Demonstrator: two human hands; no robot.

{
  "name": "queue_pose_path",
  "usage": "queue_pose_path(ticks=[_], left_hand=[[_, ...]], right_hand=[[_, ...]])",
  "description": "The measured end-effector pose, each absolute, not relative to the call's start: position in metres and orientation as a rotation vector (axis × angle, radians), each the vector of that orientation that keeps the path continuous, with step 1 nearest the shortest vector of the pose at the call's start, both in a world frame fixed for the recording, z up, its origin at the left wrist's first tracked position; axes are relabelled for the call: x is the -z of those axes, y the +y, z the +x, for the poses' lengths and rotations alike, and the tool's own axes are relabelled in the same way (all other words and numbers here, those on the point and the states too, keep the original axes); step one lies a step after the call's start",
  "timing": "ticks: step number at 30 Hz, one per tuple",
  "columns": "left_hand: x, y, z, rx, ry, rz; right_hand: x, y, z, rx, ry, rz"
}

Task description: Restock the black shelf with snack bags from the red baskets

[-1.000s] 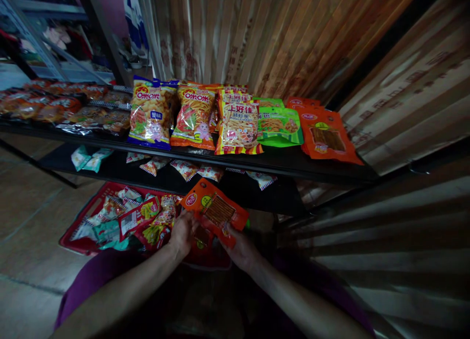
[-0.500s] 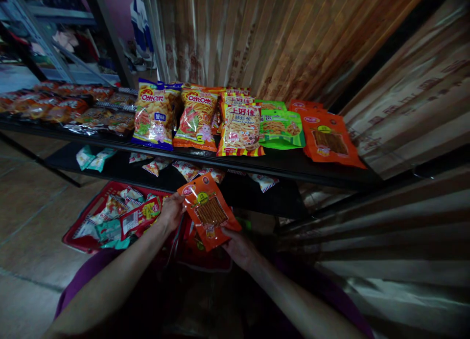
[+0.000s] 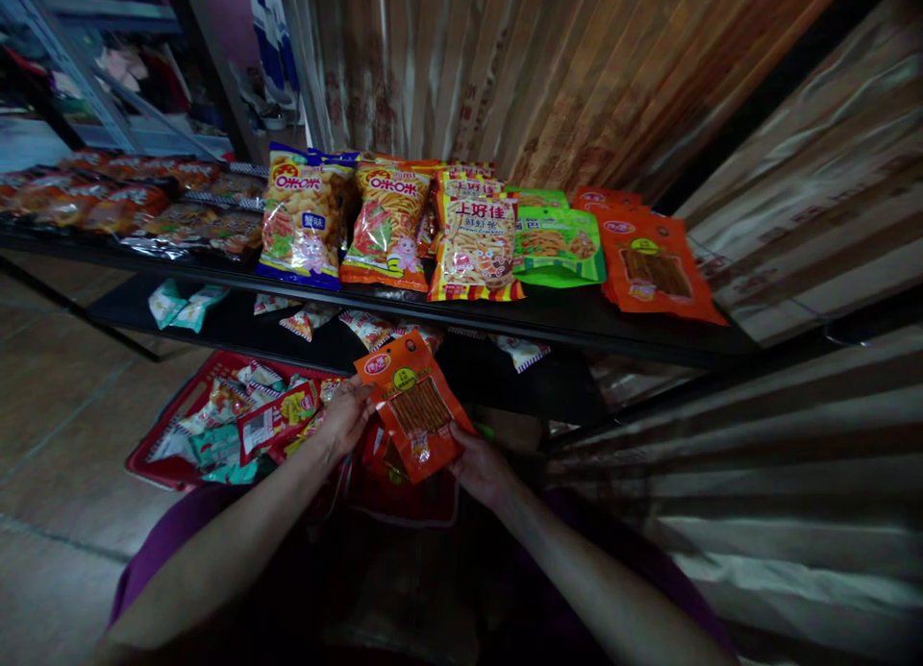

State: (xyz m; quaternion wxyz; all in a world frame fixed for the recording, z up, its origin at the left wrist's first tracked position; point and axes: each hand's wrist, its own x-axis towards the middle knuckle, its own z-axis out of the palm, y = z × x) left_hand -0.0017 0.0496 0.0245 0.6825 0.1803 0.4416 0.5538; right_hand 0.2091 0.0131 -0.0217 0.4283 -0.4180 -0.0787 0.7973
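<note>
Both my hands hold an orange snack packet with a clear window showing brown sticks. My left hand pinches its left edge, while my right hand grips the lower right edge. The packet hangs tilted in front of the shelf's edge, over the red baskets. Under it and to the left, a red basket holds teal, white and red snack packets. Similar orange packets are stacked at the right end of the upper black shelf.
Along the upper shelf stand bagged puffed snacks, green packets and rows of packaged bread-like items. Small packets lie on the lower shelf. Corrugated sheeting rises behind and on the right. Tiled floor is at left.
The orange packet has shifted slightly right and up and turned a little in my hands. My right hand has moved up along its right edge. The camera view has moved slightly.
</note>
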Motion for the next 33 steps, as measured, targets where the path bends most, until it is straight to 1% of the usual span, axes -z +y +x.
queue_pose_path(ticks=[6, 13, 18, 25, 30, 33], left_hand=[[-0.032, 0.042, 0.003, -1.157, 0.975, 0.432], [-0.024, 0.045, 0.001, -1.223, 1.087, 0.408], [-0.024, 0.047, -0.005, -1.188, 1.097, 0.462], [-0.016, 0.041, 0.000, -1.125, 1.164, 0.456], [-0.015, 0.041, 0.005, -1.130, 1.189, 0.398], [-0.017, 0.040, 0.005, -1.074, 1.168, 0.336]], right_hand=[[0.026, 0.012, 0.206, -1.955, -0.234, -1.021], [0.026, 0.013, 0.205, -1.985, -0.204, -1.063], [0.013, 0.019, 0.209, -2.029, -0.415, -1.015], [0.014, 0.034, 0.212, -1.895, -0.467, -1.150], [0.019, 0.041, 0.208, -1.838, -0.393, -1.253], [0.019, 0.044, 0.208, -1.832, -0.366, -1.242]])
